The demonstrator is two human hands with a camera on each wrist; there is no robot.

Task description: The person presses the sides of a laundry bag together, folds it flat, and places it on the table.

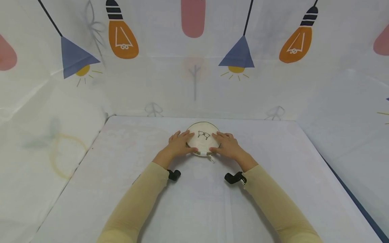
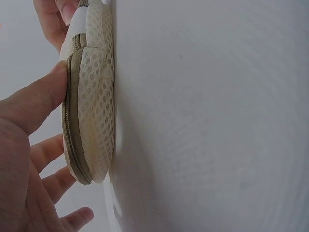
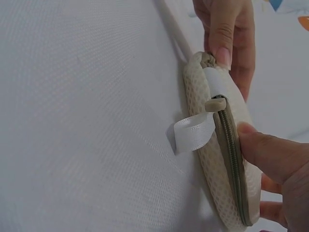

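Note:
A round cream zip pouch (image 1: 203, 143) with a drawing of glasses on its top lies flat on the white table. Mesh (image 2: 96, 96) covers its side, and a tan zip (image 2: 72, 116) runs round the edge. Near the zip pull (image 3: 216, 105) a white ribbon loop (image 3: 194, 133) sticks out. My left hand (image 1: 180, 144) rests on the pouch's left side, thumb (image 2: 46, 96) by the zip and fingers spread. On the right side my right hand (image 1: 228, 145) lies likewise, its thumb (image 3: 270, 150) touching the top near the zip. What is inside is hidden.
The white table (image 1: 200, 202) stretches toward me. A white cloth backdrop (image 1: 170, 81) printed with lamps and bulbs rises behind it, with similar cloth at both sides. Black wrist cameras (image 1: 233, 178) sit at both cuffs.

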